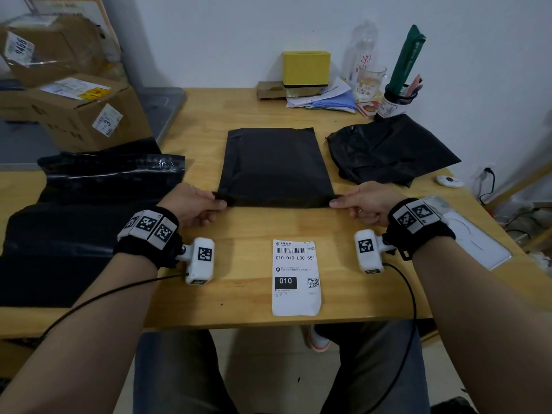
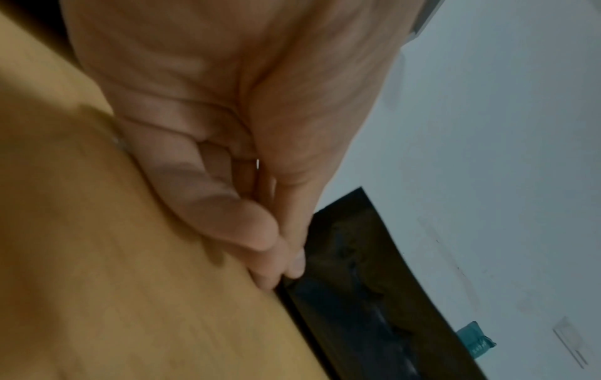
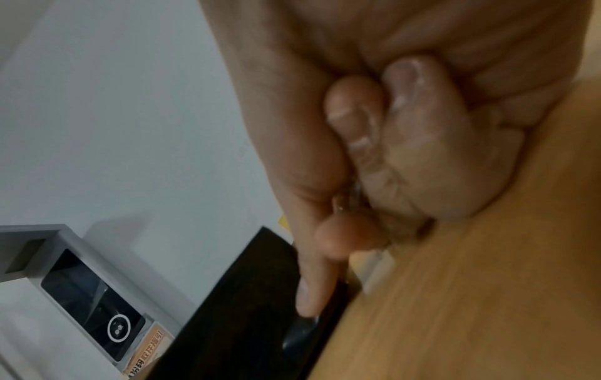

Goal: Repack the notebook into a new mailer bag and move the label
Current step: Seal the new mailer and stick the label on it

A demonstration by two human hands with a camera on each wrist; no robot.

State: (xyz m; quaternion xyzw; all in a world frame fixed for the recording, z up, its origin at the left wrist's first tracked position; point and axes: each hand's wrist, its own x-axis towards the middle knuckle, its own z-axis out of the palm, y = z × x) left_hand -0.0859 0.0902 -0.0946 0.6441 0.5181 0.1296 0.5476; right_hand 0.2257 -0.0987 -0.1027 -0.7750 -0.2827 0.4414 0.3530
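- Wooden table [image 1: 245,109] against a white wall; spare black bags [image 1: 89,204] piled at left.
- left hand [image 1: 191,204]: fingers curled, pinching the mailer bag [image 1: 274,165] at its near-left corner.
- label [image 1: 295,276]: flat on table, near side of bag, between the wrists.
- right hand [image 1: 367,201]: fingers curled, thumb pinching the near-right corner.

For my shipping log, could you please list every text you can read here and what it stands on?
"010-010-L30-551": shipping label
"010": the label's black box
"9466": sticker on the top cardboard box
"凉": clear bottle
The label's fine print and the other box stickers are too small to read.
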